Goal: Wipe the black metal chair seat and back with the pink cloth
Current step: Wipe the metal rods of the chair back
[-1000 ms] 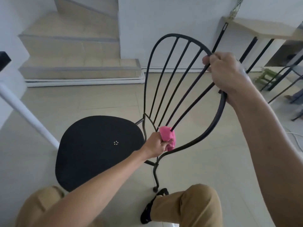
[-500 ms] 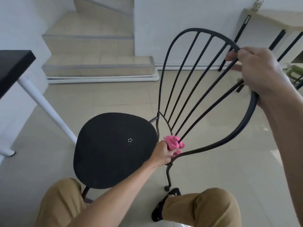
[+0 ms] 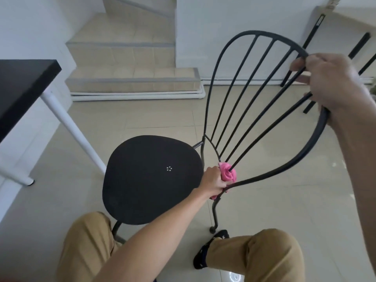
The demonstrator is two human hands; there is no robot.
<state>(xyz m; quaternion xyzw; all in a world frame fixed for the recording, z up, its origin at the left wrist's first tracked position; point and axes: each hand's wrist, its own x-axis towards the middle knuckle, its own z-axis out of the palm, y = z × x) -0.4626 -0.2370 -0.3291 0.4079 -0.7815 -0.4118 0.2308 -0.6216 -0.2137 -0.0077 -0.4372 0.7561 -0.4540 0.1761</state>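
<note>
L hand [image 3: 212,183] clenched on pink cloth [image 3: 228,174], bunched at base of chair back [image 3: 262,110] where the spokes converge, just behind seat's [image 3: 150,178] rear edge. R hand [image 3: 329,84] grips top rail, steadying. Step: wiping back spokes. Next, I'd judge: run cloth up a spoke; seat looks not yet done

I'm looking into a lived-in home, most likely a ground-floor room: pale glossy floor tiles [image 3: 162,119] run up to plain white walls [image 3: 203,27], and tiled stair steps [image 3: 130,58] climb away in the far corner. A black tabletop on a white leg [image 3: 67,127] stands at my left, beside a black metal chair [image 3: 150,180].
</note>
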